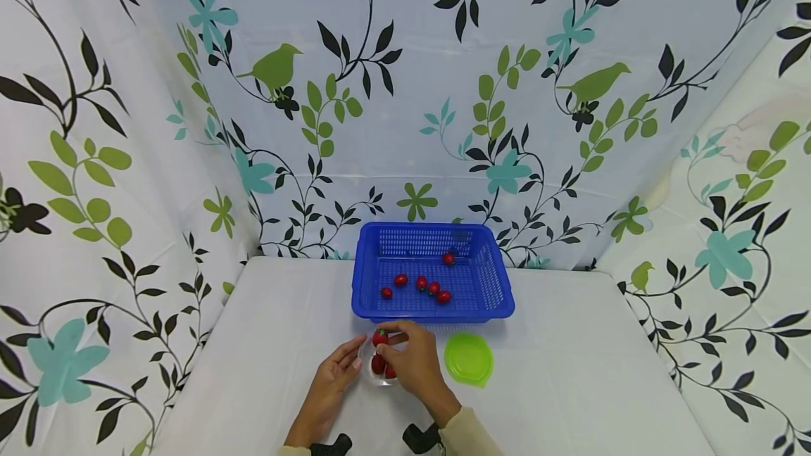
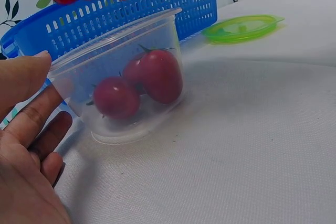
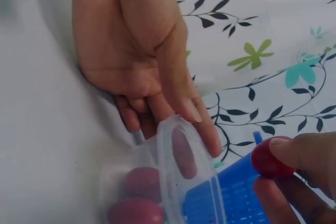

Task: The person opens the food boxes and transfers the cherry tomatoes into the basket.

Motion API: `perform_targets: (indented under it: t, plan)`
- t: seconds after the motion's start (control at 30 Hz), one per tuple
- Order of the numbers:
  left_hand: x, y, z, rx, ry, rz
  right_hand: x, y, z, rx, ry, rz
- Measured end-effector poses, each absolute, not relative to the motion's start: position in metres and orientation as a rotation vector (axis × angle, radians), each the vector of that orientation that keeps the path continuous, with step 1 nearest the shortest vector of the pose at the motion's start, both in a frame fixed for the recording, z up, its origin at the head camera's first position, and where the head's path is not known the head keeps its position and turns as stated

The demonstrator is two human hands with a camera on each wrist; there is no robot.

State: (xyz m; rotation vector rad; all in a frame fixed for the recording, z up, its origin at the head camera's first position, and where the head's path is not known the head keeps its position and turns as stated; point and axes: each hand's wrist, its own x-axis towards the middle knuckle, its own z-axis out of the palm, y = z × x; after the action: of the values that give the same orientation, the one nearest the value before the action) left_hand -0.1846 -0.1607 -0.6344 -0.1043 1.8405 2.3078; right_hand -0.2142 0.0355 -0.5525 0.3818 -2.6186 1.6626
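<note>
My right hand [image 1: 415, 361] pinches a red cherry tomato [image 3: 270, 158] between thumb and fingers. In the left wrist view that tomato is above the rim of a small clear plastic container [image 2: 86, 111], near the blue basket. The container stands on the white table with cherry tomatoes [image 2: 161, 76] in its bottom. My left hand [image 1: 332, 378] is at the container's left side, its thumb tip right at the rim and its extended fingers along the outer wall.
A blue perforated basket [image 1: 437, 314] with several cherry tomatoes [image 1: 421, 283] stands just behind the container. To the right lies a bright green lid [image 1: 469, 359] on the white table [image 1: 570, 371]. Patterned curtains [image 1: 405, 90] enclose the table's back and sides.
</note>
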Motion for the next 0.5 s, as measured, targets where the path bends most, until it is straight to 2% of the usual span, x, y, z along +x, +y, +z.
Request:
perform_targets:
  t: [0.5]
  plan:
    - [-0.184, -0.161, -0.637, -0.098, 1.828, 2.320, -0.229, 0.043, -0.526, 0.432, -2.557, 1.647]
